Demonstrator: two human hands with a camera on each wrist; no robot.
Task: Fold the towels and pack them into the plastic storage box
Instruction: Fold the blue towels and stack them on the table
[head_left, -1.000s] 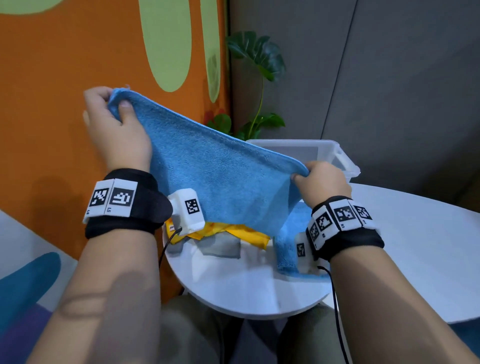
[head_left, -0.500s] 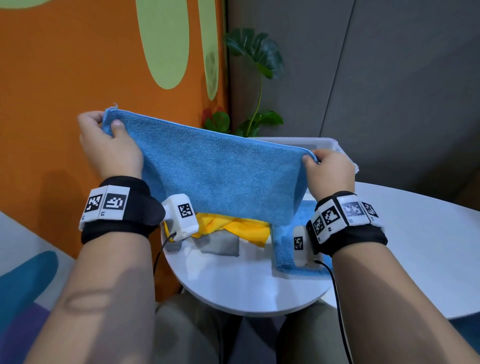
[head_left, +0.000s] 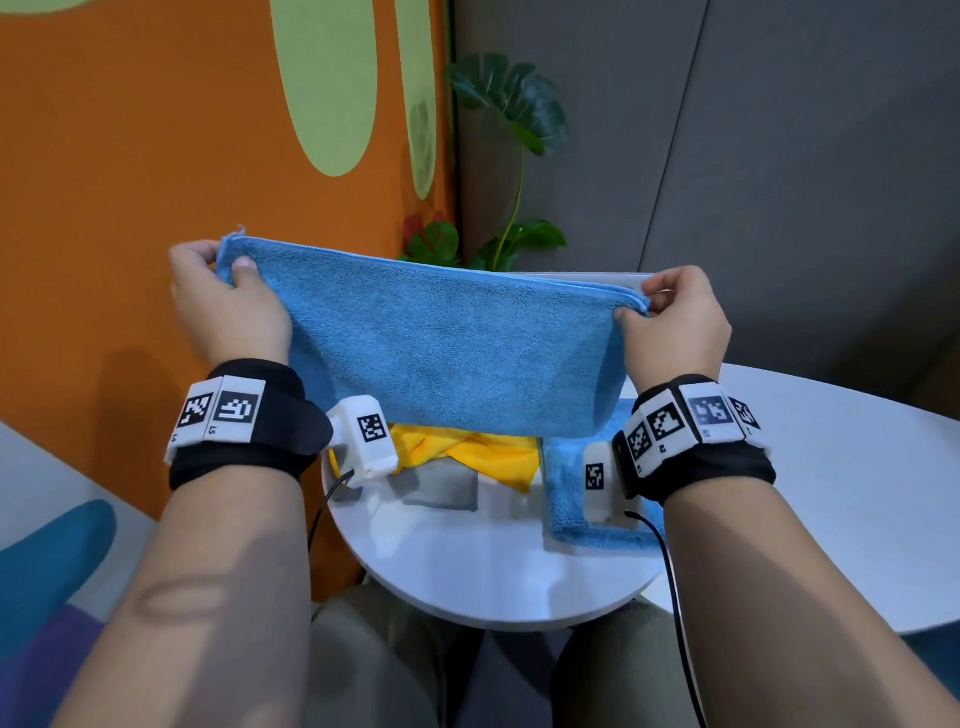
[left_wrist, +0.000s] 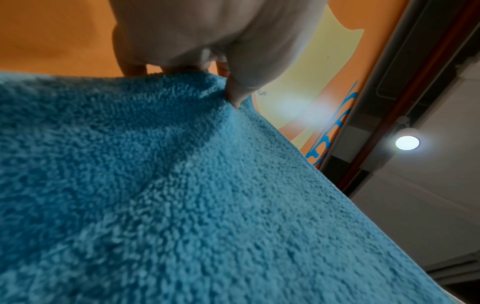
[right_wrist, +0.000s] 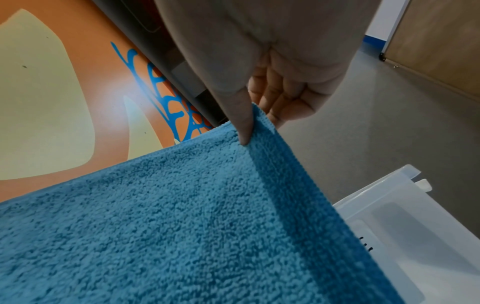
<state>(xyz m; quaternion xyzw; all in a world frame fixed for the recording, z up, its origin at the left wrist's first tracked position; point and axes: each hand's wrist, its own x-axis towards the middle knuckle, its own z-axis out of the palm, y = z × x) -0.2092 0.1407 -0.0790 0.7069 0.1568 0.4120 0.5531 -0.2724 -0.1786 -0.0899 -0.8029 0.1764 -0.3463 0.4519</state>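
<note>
Above the round white worktop (head_left: 467, 566), a blue terry towel (head_left: 447, 353) hangs doubled over, stretched level between both hands. At its left top corner the left hand (head_left: 228, 306) has its grip clamped on the cloth, thumb in front; the right hand (head_left: 675, 322) pinches the right top corner likewise. Beneath the towel lie a crumpled yellow cloth (head_left: 483, 452), a grey cloth (head_left: 441, 488) and a second blue towel (head_left: 571, 499) flat on the worktop. Behind the held towel stands the clear plastic storage box (right_wrist: 405, 222), mostly hidden in the head view.
</note>
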